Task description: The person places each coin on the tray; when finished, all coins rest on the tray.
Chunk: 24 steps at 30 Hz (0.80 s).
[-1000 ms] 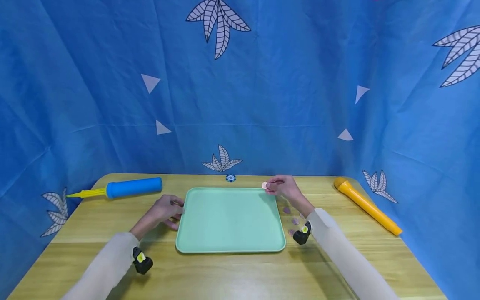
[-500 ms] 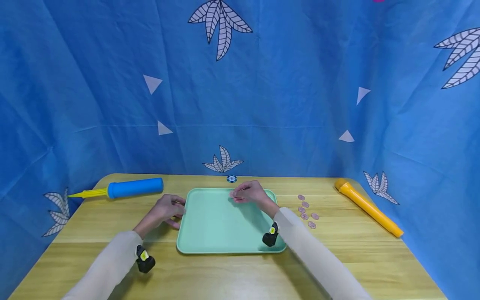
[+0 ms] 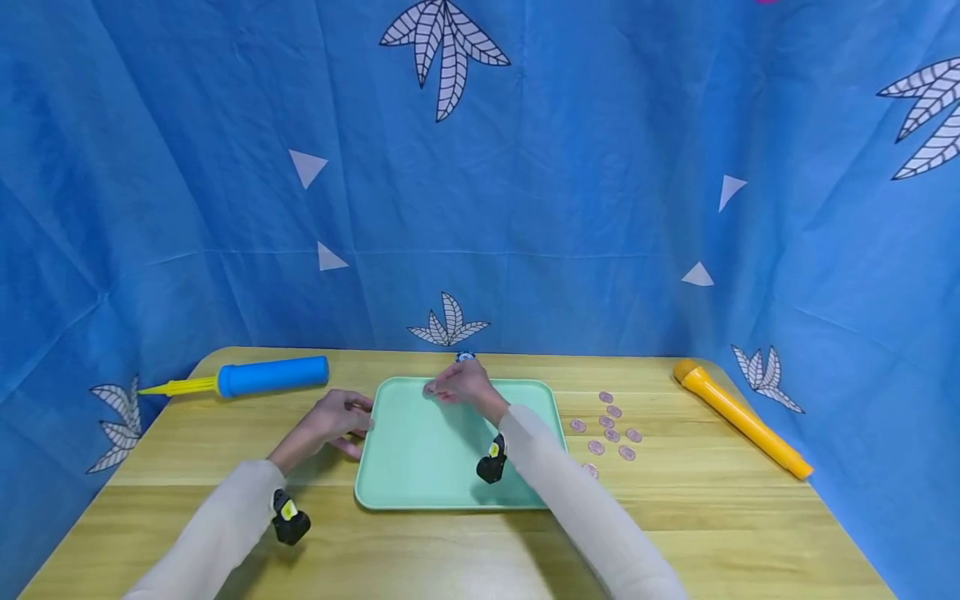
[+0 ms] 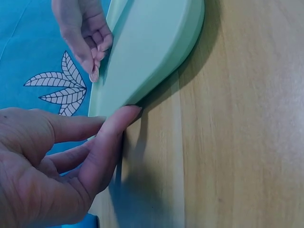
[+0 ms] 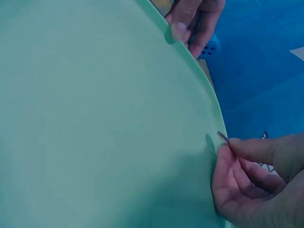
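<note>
Moments earlier at the tray's right edge, the right hand now pinched a pink coin over its far left; the left hand rested relaxed against the rim on the bench

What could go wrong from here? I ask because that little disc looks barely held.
The right hand pinches the small pink disc by its edge over the far part of the green tray; it could slip and roll off. The left hand only touches the tray's rim with its fingertips, so the tray may slide if bumped.
</note>
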{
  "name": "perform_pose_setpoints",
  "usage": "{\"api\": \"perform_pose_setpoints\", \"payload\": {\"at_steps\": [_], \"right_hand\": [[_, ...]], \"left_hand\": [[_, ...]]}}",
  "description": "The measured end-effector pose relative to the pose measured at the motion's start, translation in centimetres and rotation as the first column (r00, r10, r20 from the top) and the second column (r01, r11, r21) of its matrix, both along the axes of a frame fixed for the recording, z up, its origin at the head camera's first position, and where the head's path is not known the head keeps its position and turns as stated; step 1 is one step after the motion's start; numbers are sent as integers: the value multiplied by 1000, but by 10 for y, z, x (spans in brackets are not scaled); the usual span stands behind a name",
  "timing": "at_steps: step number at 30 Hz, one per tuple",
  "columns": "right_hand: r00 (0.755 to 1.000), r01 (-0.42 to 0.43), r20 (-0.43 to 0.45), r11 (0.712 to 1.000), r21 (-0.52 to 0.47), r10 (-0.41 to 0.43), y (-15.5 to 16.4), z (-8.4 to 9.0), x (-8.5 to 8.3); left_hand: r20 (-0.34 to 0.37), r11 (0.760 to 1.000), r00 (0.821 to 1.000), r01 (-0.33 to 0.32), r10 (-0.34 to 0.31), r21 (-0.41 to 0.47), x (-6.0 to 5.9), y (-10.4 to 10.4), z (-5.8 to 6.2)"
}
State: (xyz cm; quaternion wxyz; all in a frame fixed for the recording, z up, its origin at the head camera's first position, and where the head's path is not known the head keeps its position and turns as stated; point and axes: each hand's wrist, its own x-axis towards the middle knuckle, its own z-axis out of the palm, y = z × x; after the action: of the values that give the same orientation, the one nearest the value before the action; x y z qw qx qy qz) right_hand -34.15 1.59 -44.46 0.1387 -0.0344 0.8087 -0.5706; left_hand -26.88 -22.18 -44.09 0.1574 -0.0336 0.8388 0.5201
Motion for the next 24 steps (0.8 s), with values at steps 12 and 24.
{"api": "perform_pose_setpoints", "payload": {"at_steps": [12, 24], "right_hand": [[996, 42, -79, 990, 133, -32, -16, -3, 1], [996, 78, -71, 962, 263, -61, -22, -6, -3]], "left_hand": [[-1, 999, 1000, 25, -25, -46, 0, 6, 6], [9, 994, 999, 35, -34, -99, -1, 10, 5]]}}
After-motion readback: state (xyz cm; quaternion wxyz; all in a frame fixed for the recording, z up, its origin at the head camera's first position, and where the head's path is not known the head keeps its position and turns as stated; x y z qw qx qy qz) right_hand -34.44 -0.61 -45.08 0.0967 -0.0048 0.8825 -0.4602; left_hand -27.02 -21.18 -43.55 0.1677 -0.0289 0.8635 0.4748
